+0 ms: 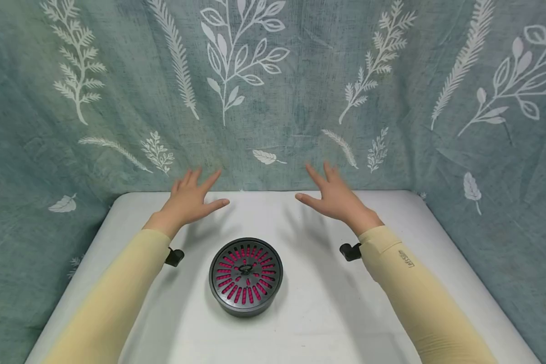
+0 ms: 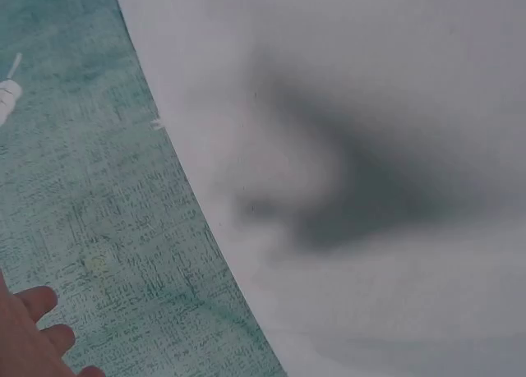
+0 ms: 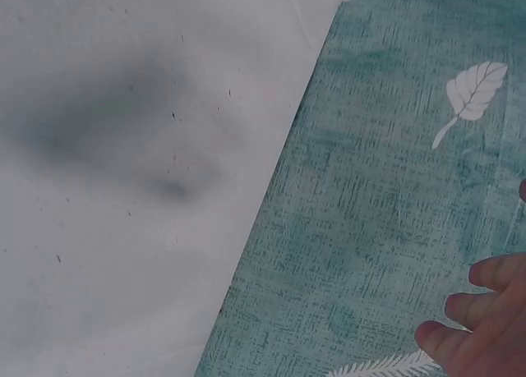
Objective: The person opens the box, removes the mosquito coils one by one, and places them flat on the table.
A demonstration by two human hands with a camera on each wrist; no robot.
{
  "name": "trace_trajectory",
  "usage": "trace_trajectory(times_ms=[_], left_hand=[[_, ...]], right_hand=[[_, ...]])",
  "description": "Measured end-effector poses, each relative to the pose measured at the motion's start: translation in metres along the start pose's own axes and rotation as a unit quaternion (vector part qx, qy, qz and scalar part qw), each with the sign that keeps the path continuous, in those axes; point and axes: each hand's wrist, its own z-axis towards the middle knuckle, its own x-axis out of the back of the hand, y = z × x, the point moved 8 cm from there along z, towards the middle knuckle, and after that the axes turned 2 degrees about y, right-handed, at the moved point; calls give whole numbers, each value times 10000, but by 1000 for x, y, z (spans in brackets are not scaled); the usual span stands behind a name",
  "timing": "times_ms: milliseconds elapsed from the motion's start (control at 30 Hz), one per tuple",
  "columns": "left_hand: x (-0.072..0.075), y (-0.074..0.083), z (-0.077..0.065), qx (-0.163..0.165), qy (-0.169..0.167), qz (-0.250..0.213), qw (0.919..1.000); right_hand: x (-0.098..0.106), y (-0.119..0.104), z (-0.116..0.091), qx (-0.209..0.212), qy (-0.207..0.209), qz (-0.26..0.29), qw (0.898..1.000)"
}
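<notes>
In the head view a round black container with a slotted lid stands on the white table, left of the middle. Bright pink shows through the lid's slots, and a small dark knob or ring sits at its centre; what lies inside is hidden. My left hand hovers over the table's far left part, fingers spread, holding nothing. On the other side my right hand is likewise raised with spread fingers and nothing in it. Both hands are apart from the container, farther back than it. Each wrist view catches only fingers, the left hand and right hand.
The white table has rounded far corners. Behind and beside it hangs a green-blue curtain with white leaf prints, close to the far edge. Long yellow sleeves cover both arms, and a small black device sits at the right wrist.
</notes>
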Motion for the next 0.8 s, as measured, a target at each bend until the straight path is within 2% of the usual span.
trace_trajectory(times_ms=[133, 400, 633, 800], left_hand=[[0, 0, -11, -123, 109, -129, 9998], [-4, 8, -37, -209, 279, -236, 9991], [-10, 20, -64, -556, 633, -413, 9956], [-19, 27, -81, -735, 753, -608, 9926]], right_hand=[[-6, -4, -12, 59, -102, 85, 9999], [-19, -7, -38, 193, 1, 318, 9993], [-39, -9, -59, 260, 39, 506, 9984], [-55, -15, -73, 323, 34, 725, 9968]])
